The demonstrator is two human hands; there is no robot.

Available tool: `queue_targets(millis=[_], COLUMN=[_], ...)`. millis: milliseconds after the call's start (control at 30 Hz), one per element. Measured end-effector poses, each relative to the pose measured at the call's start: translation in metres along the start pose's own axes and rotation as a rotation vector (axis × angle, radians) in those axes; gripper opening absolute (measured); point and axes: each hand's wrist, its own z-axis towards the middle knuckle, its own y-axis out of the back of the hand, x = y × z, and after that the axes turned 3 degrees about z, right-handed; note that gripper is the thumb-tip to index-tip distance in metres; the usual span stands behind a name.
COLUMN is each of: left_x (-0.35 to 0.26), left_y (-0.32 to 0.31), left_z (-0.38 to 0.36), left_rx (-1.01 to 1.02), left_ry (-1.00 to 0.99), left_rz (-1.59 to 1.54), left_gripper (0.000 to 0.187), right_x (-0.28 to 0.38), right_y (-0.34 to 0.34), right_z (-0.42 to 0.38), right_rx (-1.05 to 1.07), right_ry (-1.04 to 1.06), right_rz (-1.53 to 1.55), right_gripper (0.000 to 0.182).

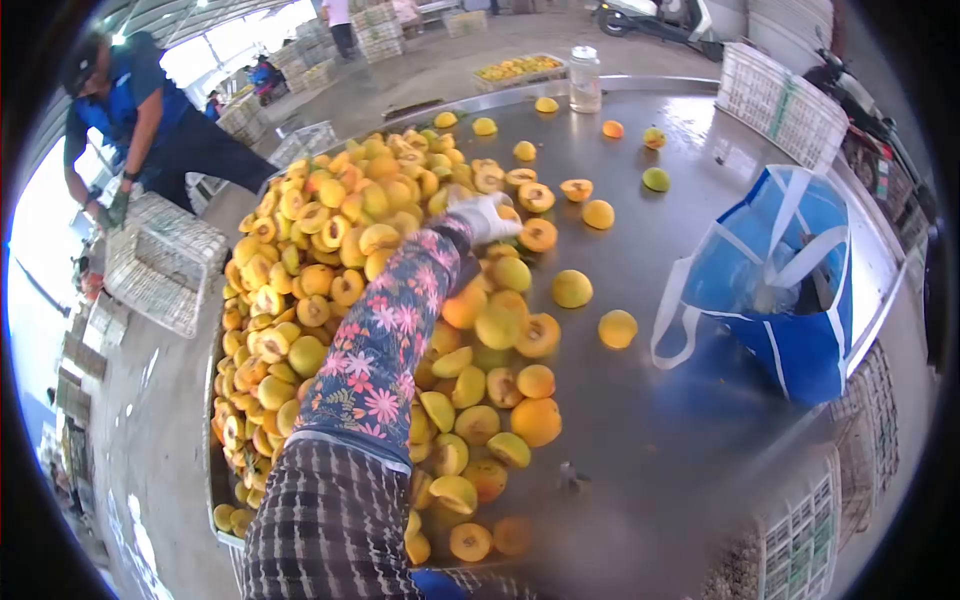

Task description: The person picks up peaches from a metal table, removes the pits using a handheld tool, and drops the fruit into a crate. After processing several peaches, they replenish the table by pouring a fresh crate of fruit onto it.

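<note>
My left hand, in a white glove below a floral sleeve, reaches over the right side of a large heap of yellow peaches. Its fingers are curled round a peach, of which only a little orange shows. Many peaches in the heap are cut in half, some with pits or brown hollows. Right beside the fingers lie a cut peach half and another half. My right hand does not show.
On the metal table stand a blue bag with white straps, a clear jar and a white crate. Loose peaches lie between. At left, a person tilts a white crate. A blur covers the lower right.
</note>
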Motion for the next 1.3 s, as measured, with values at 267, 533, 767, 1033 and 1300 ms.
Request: queue_targets(millis=[267,533,767,1033,1300], left_x=[-0.002,-0.004,0.091,0.21,0.265], left_y=[-0.026,-0.02,0.084,0.087,0.063], left_z=[-0.168,-0.27,-0.258,-0.175,-0.055], left_rx=[0.008,0.299,-0.417,-0.128,-0.218], left_ry=[-0.034,-0.101,0.321,0.53,0.336], left_rz=[0.107,-0.167,0.134,0.188,0.164], left_gripper=[0.068,0.081,0.088,0.105,0.085], right_x=[-0.006,-0.017,-0.011,-0.018,-0.03], right_y=[-0.012,-0.011,-0.016,-0.007,-0.011], right_z=[-0.007,-0.015,-0.012,-0.017,-0.026], right_rx=[-0.073,0.012,0.037,0.049,-0.001], right_ry=[0.135,0.034,0.179,0.043,-0.007], right_rz=[-0.177,-0.04,-0.239,-0.446,-0.423], right_gripper=[0.033,0.028,0.029,0.046,0.03])
